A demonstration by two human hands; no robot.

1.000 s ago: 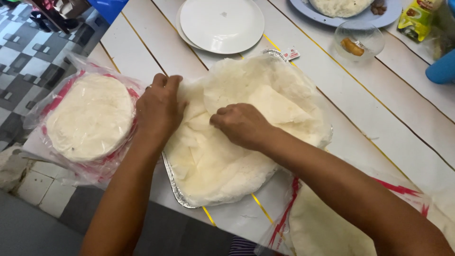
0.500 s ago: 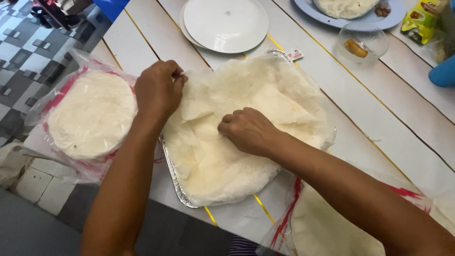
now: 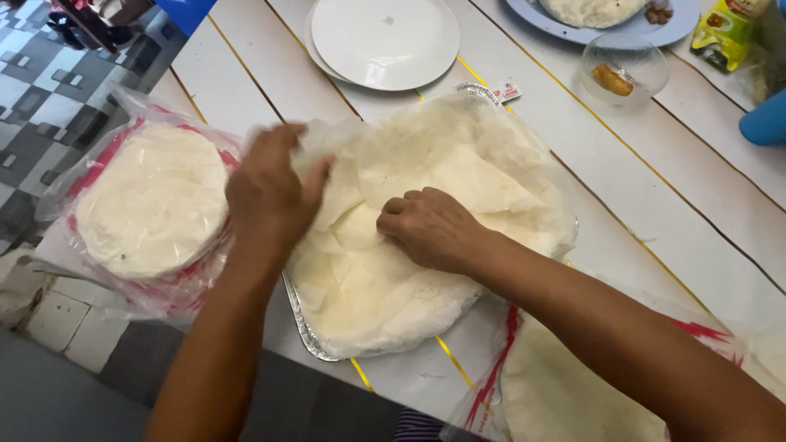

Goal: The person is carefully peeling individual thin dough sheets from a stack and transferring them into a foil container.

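Pressing down near the middle of a foil tray (image 3: 304,326), the right hand (image 3: 430,229) sits knuckles-up on a pile of thin, pale flatbread sheets (image 3: 426,213), its grip curled shut against the folded layers rather than wrapped round any 1 sheet. The left hand (image 3: 268,190) is at the pile's left edge, blurred; its fingers lie over the rim of a sheet, but whether that grip pinches the sheet or only rests on it cannot be told.

The sheets fill the tray and spill past its rim, lying between the 2 hands: rightward of the left grip, leftward and forward of the right. The pile is roughly round, with no clear long axis, though 1 folded flap runs from the right knuckles toward the far right rim. The left hand is nearer the loose edge; the right is nearer the centre.

Just beside the tray on the left, a clear plastic bag with red trim (image 3: 123,270) holds a round stack of flatbreads (image 3: 151,200). A second such bag (image 3: 565,393) lies near the right forearm with more flatbread inside. Farther off on the white tabletop (image 3: 655,213) stand an empty white plate (image 3: 385,41), a small glass bowl (image 3: 622,69) with a brown morsel in it, and a blue-grey plate (image 3: 610,33) bearing pale dough.
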